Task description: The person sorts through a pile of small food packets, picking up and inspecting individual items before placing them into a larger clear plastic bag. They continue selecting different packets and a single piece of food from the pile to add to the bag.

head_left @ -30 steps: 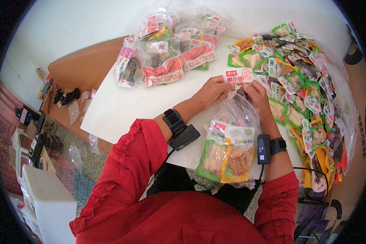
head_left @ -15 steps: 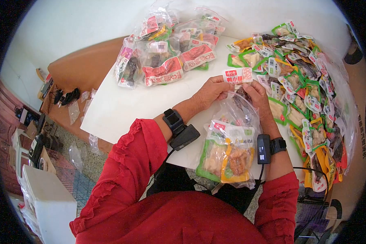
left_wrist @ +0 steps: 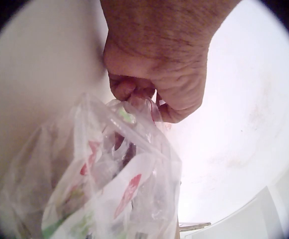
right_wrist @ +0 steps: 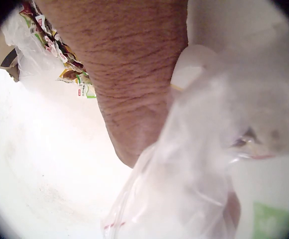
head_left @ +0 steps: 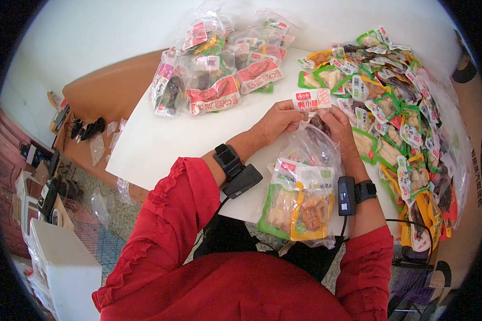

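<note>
Both hands meet over the table, pinching a small packet (head_left: 311, 100) with a red-and-white label at the mouth of a clear bag. My left hand (head_left: 277, 122) grips its left side and my right hand (head_left: 338, 127) its right side. Below them hangs the clear bag (head_left: 304, 147), with green-edged and yellow-edged food packets (head_left: 311, 211) inside. In the left wrist view the left hand (left_wrist: 157, 64) has curled fingers at the bag's top edge (left_wrist: 134, 129). The right wrist view shows the right hand (right_wrist: 129, 74) behind blurred clear plastic (right_wrist: 194, 164); its fingertips are hidden there.
Filled clear bags (head_left: 214, 91) stand at the back left of the white table (head_left: 144, 139). A large heap of loose food packets (head_left: 391, 107) covers the right side, with crumpled clear plastic (head_left: 455, 139) along its outer edge. A brown bench (head_left: 112, 80) stands left of the table.
The small packet between the hands has tilted slightly and shifted a little left. Otherwise the hands and the bag stay nearly still.
</note>
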